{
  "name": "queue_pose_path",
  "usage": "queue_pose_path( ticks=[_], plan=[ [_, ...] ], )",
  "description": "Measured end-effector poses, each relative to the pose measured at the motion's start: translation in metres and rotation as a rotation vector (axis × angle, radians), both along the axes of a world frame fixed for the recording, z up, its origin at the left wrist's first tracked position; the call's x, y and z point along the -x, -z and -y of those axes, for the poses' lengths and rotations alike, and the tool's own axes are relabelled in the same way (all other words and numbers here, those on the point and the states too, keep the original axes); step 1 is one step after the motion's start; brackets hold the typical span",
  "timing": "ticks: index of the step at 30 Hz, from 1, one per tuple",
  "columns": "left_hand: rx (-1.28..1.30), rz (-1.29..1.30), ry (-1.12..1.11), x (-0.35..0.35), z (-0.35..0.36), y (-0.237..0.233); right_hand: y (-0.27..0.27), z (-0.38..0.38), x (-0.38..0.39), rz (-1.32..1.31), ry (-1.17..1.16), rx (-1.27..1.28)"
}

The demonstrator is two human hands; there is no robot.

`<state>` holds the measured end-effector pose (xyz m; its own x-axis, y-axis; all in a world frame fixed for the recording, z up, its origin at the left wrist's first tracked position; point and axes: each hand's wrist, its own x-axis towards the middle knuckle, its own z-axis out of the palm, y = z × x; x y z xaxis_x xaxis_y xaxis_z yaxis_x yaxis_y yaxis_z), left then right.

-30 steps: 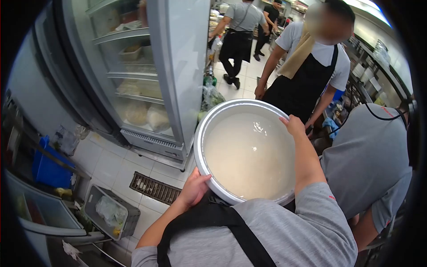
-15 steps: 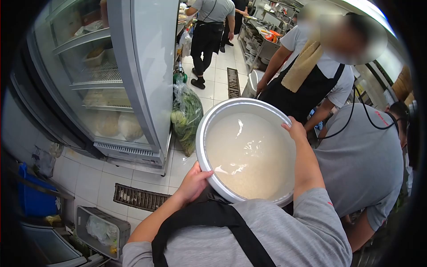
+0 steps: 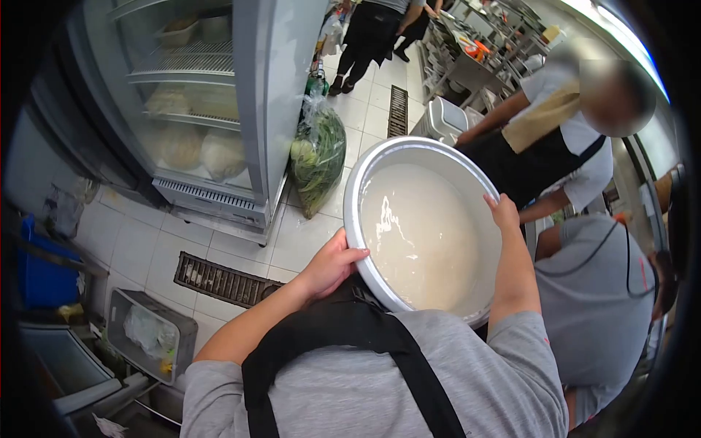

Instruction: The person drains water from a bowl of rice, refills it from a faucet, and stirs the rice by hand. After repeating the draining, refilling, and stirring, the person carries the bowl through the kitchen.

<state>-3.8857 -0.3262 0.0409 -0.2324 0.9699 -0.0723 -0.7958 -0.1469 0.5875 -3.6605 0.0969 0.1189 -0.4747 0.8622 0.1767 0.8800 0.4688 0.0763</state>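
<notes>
A large round metal pot (image 3: 418, 155) is held up before my chest, tilted a little. Cloudy whitish water (image 3: 416, 226) fills much of it, with a paler, grainy layer that looks like rice showing through near the bottom. My left hand (image 3: 332, 266) grips the near left rim, thumb over the edge and fingers underneath. On the far right side, my right hand (image 3: 504, 213) is closed over the rim. The fingers under the pot are mostly hidden.
A glass-door fridge (image 3: 197, 109) stands left, with a bag of green vegetables (image 3: 319, 157) beside it. A floor drain (image 3: 219, 279) and grey crate (image 3: 151, 336) lie lower left. Two co-workers are close on the right, one bending (image 3: 595, 299). A lidded bin (image 3: 442, 120) stands ahead.
The view has shifted, and the pot now sits slightly higher and further right in it. Both hands keep their hold on the rim. The liquid's surface glints differently.
</notes>
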Motion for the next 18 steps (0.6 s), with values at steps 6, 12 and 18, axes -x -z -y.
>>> queue_pose_path(
  ticks=[6, 12, 18],
  plan=[
    [-0.026, -0.002, 0.001, -0.006, 0.003, 0.003, -0.001, 0.008, -0.002, 0.034, 0.047, 0.003],
    [0.007, -0.010, 0.001, -0.012, 0.009, 0.003, 0.006, -0.001, -0.010, -0.011, 0.032, 0.021],
    [-0.022, 0.019, -0.018, -0.011, 0.003, 0.000, -0.002, 0.008, -0.007, -0.010, 0.059, 0.051]
  ],
)
